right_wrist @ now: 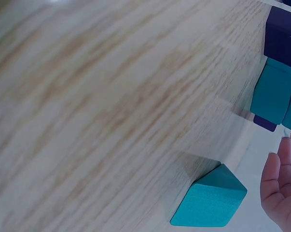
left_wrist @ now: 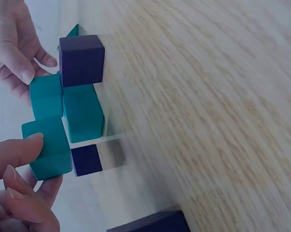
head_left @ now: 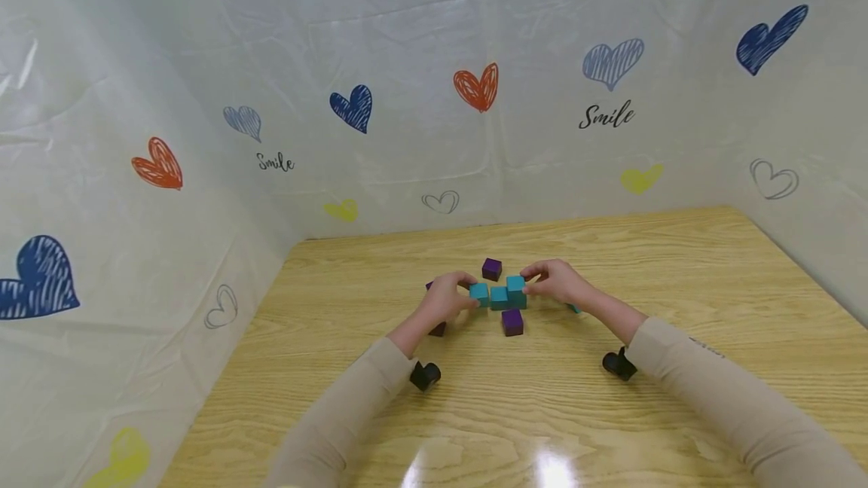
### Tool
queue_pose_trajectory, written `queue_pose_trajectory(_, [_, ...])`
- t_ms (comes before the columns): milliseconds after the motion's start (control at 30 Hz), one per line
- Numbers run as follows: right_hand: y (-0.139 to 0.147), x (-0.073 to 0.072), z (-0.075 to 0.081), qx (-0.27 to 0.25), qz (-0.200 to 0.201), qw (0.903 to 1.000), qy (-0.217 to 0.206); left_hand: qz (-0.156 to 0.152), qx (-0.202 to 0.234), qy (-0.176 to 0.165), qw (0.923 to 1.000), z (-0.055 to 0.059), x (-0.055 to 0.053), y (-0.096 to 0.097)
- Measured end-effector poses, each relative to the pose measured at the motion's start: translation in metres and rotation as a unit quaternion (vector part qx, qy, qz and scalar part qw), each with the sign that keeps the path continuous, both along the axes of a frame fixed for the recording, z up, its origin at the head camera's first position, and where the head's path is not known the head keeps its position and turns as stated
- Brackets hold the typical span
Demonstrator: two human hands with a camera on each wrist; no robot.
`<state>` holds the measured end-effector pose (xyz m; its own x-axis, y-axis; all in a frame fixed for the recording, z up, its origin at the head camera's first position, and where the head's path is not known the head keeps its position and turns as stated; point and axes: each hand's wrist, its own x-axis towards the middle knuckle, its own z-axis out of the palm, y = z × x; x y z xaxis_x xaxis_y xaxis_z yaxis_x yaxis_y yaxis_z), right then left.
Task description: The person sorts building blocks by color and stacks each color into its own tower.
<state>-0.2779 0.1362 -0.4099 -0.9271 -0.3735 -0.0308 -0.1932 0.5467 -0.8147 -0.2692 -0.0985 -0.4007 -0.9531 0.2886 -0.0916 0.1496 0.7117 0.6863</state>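
My left hand (head_left: 449,297) pinches a teal cube (left_wrist: 48,150) between thumb and fingers, held up at the left end of a small group of teal blocks. At the group's right end, my right hand (head_left: 557,282) has its thumb and fingertips on another teal cube (head_left: 516,285), which sits higher than its neighbour. Between the hands, a teal block (head_left: 499,298) stands on the table. A purple block (head_left: 512,322) lies just in front of the group, and another purple block (head_left: 492,269) stands behind it.
A teal triangular block (right_wrist: 210,200) lies on the wooden table (head_left: 529,398) below my right hand, partly hidden in the head view. More purple blocks (head_left: 438,329) are partly covered by my left hand. A sheet printed with hearts (head_left: 407,36) hangs behind the table.
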Motion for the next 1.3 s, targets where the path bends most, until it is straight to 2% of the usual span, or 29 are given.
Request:
queue_pose_trajectory(367, [-0.001, -0.001, 0.0, 0.014, -0.001, 0.9998, 0.012, -0.006, 0.012, 0.018, 0.9997, -0.001, -0.007, 0.012])
queue_pose_trajectory(600, [-0.001, -0.001, 0.0, 0.015, -0.006, 0.9998, 0.012, 0.002, 0.013, 0.013, 0.9998, -0.004, -0.01, 0.019])
queue_pose_trajectory(1300, [-0.001, -0.001, 0.0, 0.018, -0.004, 0.9998, 0.005, -0.01, 0.006, 0.009, 0.9999, -0.006, -0.012, 0.026])
